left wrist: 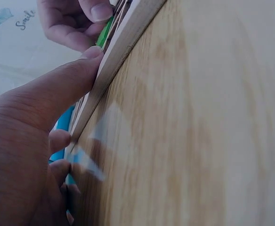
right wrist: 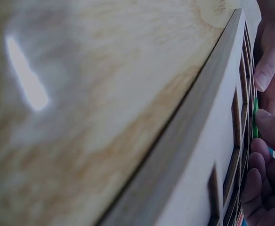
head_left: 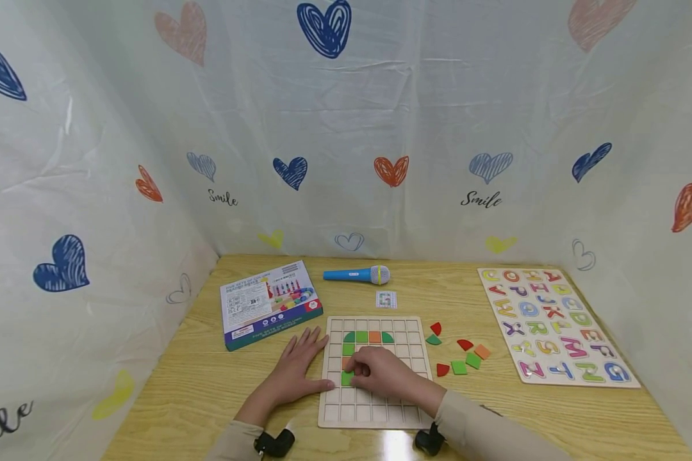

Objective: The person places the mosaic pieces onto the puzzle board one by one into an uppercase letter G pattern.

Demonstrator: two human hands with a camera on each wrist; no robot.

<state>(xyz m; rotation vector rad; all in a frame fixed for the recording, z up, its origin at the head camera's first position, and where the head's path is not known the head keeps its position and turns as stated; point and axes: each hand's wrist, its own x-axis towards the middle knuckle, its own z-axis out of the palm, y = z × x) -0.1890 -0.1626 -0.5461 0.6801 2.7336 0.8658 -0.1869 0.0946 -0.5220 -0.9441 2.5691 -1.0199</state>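
Observation:
A wooden grid board (head_left: 346,413) lies on the table, with green and orange square tiles and green quarter-round tiles set in its cells in an arch-like row and column. My right hand (head_left: 383,371) reaches over the board and pinches a green square tile (head_left: 346,378) at the lower end of the left column. In the left wrist view that green tile (left wrist: 103,34) stands tilted by the right fingertips. My left hand (head_left: 296,368) lies spread along the board's left edge, its thumb (left wrist: 76,75) against the rim.
Right of the board lie loose red quarter-rounds (head_left: 442,370), green squares (head_left: 459,367) and an orange square (head_left: 482,351). Farther right is an alphabet puzzle board (head_left: 559,330). Behind stand a game box (head_left: 271,304), a blue toy microphone (head_left: 354,275) and a small pattern card (head_left: 386,299).

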